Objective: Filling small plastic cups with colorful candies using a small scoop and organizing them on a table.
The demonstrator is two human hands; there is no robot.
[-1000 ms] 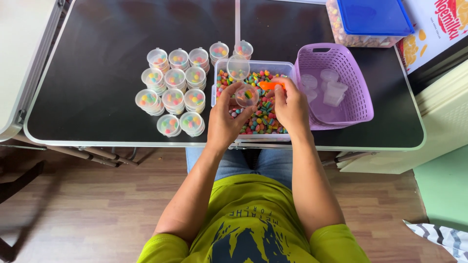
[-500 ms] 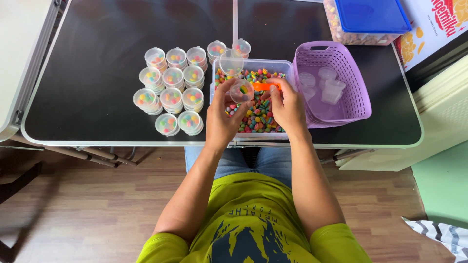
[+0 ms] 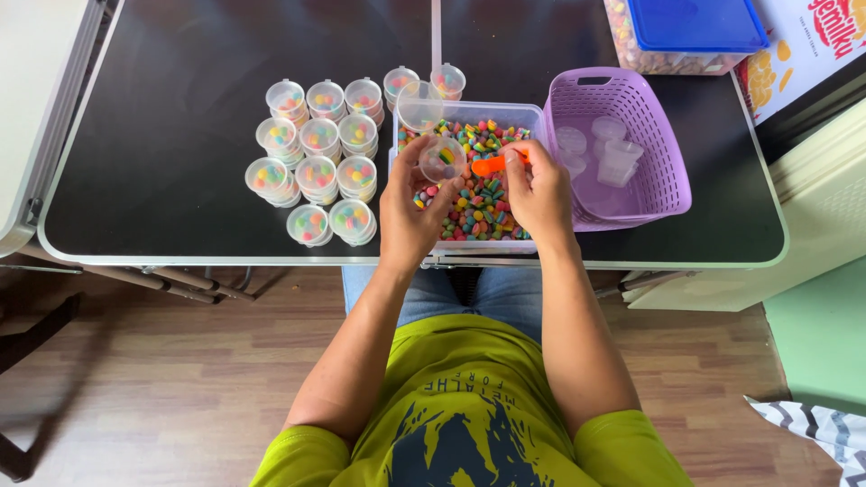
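Filling small cups with coloured candies over the box.

On the left we count thirteen filled cups (image 3: 316, 171) grouped on the black table (image 3: 162, 135). Our left hand (image 3: 410, 212) grasps a small clear cup (image 3: 441, 159), lid hinged open, over the candy box (image 3: 478, 185) so spills fall back; our right hand (image 3: 538, 189) pinches an orange scoop (image 3: 492, 164). One purple basket (image 3: 622, 149) keeps empty cups near.

both bare forearms reach forward from the torso, elbows bent and tucked, wrists close together. left hand (image 3: 408, 215) back up, fingers (image 3: 417, 155) curled in a pinch, thumb side toward the right. right hand (image 3: 539, 191) just beside it, back up, fingers (image 3: 521, 160) bent and closed in a grip, thumb tucked under. hands near, not touching.
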